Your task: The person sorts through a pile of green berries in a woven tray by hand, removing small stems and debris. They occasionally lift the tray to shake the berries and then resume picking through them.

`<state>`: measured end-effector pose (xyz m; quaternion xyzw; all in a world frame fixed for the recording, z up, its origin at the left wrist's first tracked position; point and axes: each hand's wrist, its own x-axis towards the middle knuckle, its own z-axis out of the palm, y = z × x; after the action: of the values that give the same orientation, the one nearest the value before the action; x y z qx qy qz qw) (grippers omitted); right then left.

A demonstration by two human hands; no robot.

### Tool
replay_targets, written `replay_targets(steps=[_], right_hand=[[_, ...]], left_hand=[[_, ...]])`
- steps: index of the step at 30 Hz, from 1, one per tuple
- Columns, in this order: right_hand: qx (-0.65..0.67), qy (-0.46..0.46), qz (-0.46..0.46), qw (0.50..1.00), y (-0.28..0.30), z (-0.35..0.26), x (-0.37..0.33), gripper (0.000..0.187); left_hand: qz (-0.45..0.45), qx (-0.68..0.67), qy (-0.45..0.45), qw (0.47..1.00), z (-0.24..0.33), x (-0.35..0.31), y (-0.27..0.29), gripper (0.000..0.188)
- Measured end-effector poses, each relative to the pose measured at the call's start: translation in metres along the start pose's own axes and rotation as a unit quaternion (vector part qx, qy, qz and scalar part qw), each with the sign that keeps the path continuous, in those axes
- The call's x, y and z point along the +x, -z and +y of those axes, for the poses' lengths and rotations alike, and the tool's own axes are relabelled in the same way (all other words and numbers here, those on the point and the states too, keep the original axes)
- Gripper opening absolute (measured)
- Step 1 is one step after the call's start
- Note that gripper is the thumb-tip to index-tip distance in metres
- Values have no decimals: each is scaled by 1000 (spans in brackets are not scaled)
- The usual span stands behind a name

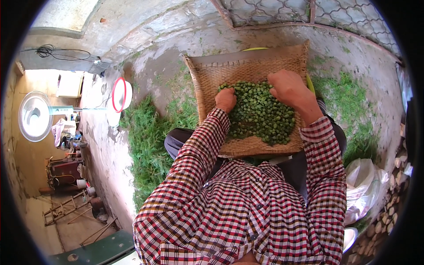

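Note:
A flat woven winnowing tray rests on my lap and holds a heap of small green peas. My left hand lies at the left edge of the heap, fingers curled down among the peas. My right hand rests palm down on the upper right of the heap, fingers spread into the peas. Whether either hand grips any peas is hidden. Both arms wear a red, white and black checked shirt.
Piles of green plant stalks lie on the concrete floor at my left and right. A white bowl with a red rim sits at the left. A white plastic bag lies at my right. A metal grille stands ahead.

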<state>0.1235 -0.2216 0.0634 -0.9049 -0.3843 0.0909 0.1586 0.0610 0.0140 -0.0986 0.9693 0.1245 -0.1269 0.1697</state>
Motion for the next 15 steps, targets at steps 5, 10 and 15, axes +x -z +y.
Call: replay_targets(steps=[5,10,15], right_hand=[[-10,-10,-38,999,-1,0,2,19],[12,12,12,1000,-6,7,-2,19],[-8,4,-11,1000,-4,1,3,19]], left_hand=[[-9,-110,13,994,-21,2,0,15],[-121,-594,86,791,-20,-21,48,14],[-178,-728,27,662,-23,-38,70,15]])
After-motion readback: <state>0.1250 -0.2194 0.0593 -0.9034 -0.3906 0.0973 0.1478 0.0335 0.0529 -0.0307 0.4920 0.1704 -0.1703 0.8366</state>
